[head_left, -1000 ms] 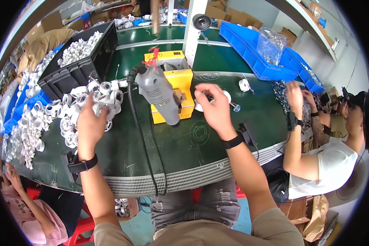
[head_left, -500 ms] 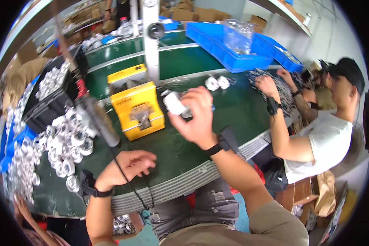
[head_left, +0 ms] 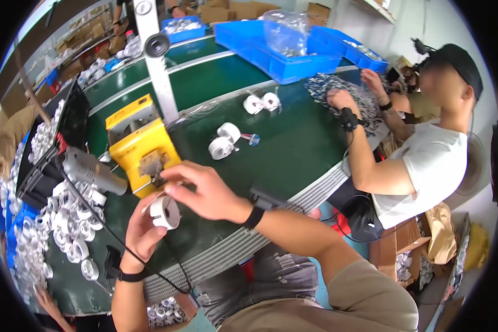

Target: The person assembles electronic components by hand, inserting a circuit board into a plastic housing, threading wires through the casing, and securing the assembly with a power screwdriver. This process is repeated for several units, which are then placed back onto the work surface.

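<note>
My left hand (head_left: pixel 140 228) is closed around a white round housing (head_left: pixel 165 213) with a hollow centre. A thin pale wire seems to run up from its side. Directly above it, my right hand (head_left: pixel 207 193) has thumb and forefinger drawn together; what lies between them is too small to make out. Both hands are just in front of the yellow machine (head_left: pixel 144 146), whose metal front plate is beside my right fingertips. Two white round housings (head_left: pixel 221 148) with a small coloured-wire connector (head_left: pixel 253 139) lie on the green bench right of the machine.
A grey cylindrical tool (head_left: pixel 94 171) with a cable leans at left, by a heap of white housings (head_left: pixel 72 221) and a black crate (head_left: pixel 52 144). Another pair of housings (head_left: pixel 262 102) lies farther back. Blue bins (head_left: pixel 276 61) stand behind. A co-worker (head_left: pixel 426 160) handles wire bundles (head_left: pixel 343 94) at right.
My right hand has let go of the white housings on the bench and moved left and nearer. My left hand, empty before, now holds a white housing. The view has shifted.
</note>
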Demonstrator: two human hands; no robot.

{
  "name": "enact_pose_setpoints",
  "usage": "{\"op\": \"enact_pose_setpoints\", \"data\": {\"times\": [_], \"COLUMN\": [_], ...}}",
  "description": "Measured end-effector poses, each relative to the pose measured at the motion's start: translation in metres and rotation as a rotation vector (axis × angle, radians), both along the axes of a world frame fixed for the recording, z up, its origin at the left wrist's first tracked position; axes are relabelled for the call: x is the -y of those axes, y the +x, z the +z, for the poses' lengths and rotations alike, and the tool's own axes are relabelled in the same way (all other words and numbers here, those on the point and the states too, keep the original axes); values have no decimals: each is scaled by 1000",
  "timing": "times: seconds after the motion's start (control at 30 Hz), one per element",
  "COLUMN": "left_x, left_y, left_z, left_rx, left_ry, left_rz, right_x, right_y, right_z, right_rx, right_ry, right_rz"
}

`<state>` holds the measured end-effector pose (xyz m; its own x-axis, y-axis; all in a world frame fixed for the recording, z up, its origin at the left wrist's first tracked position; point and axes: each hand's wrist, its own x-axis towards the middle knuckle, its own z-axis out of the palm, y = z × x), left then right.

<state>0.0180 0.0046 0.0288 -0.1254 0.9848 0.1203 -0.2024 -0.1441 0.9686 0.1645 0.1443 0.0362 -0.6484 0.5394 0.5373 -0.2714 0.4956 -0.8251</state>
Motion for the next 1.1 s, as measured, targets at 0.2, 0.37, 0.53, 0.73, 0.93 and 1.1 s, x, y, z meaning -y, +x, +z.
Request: {"op": "enact_pose_setpoints", "data": {"times": [0.2,0.37,0.53,0.73,0.93,1.1], "left_x": [-7,-6,-6,-9,-10,-10], "left_y": [-7,-2,-11,-10,-10,-9], "left_z": [-10,1,0,1,-1,2], "left_rx": [13,91,380,488,434,388], "left_ry": [53,6,-72,-136,-221,-283], "left_rz": [-62,20,-15,4,11,49], "right_x": [-14,-19,-16,-11,-4,6], "right_y": [6,9,13,7,5,3], "right_z": [-6,-6,5,-6,-9,-9], "right_rx": [317,282,163,219,268,180], "right_ry": [-226,-350,-445,66,120,240], "right_rz": [215,282,461,291,202,170]}}
